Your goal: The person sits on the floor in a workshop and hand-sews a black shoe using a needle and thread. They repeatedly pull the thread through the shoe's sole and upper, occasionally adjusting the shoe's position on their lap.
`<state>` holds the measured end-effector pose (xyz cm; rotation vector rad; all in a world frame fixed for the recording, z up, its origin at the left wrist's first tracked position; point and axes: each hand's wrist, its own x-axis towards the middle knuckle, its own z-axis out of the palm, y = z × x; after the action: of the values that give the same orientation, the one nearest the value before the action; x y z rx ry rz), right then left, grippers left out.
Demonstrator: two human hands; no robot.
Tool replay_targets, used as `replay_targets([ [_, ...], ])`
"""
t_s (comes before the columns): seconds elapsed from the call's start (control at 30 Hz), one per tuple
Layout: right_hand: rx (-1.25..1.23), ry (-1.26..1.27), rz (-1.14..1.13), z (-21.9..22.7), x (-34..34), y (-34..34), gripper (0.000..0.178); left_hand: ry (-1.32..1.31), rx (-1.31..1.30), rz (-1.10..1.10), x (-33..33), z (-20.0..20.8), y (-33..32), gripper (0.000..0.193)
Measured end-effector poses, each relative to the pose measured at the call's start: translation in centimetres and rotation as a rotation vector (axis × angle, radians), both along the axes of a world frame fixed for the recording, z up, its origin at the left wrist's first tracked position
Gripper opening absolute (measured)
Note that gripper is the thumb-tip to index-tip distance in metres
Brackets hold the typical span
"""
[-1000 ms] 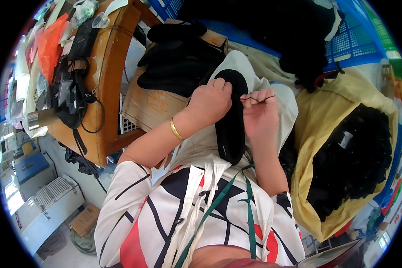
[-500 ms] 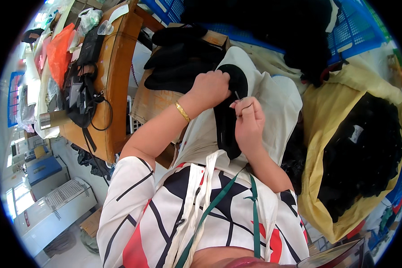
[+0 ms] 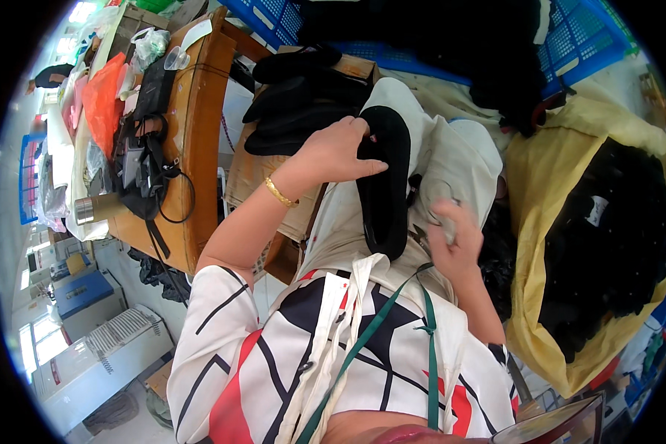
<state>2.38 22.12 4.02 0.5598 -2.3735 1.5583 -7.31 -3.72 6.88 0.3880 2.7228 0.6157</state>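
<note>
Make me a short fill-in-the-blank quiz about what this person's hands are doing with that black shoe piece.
1. The left hand holds a black ____ on the lap.
2. A ____ bracelet circles the left wrist.
3. The right hand is ____ the black insole, off to its right.
4. More black pieces fill the ____ sack on the person's right.

Missing words: insole; gold; apart from; yellow

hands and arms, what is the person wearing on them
Both forearms are bare. The left hand has a thin gold bangle at the wrist. The right hand wears nothing visible. Short white sleeves with black lines and red patches cover the upper arms.
</note>
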Motion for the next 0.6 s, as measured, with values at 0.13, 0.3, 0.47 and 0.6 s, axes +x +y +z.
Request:
replay_targets([
  [0.13, 0.010, -0.059, -0.059, -1.1, 2.6, 4.7, 0.017, 0.367, 0.009, 0.013, -0.2, 0.2, 0.4, 0.060],
  [0.3, -0.250, -0.445, -0.200, -1.7, 3.8, 5.4, 0.007, 0.394, -0.132, 0.019, -0.7, -0.4, 3.0, 0.051],
  [0.47, -0.631, -0.711, -0.192, -0.3, 0.0, 1.3, 0.011, 0.342, -0.066, 0.127, -1.3, -1.3, 3.1, 0.040],
  [0.6, -0.612, -0.903, 0.003, 0.0, -4.0, -1.7, 0.013, 0.129, 0.162, 0.282, -1.0, -3.0, 0.9, 0.032],
])
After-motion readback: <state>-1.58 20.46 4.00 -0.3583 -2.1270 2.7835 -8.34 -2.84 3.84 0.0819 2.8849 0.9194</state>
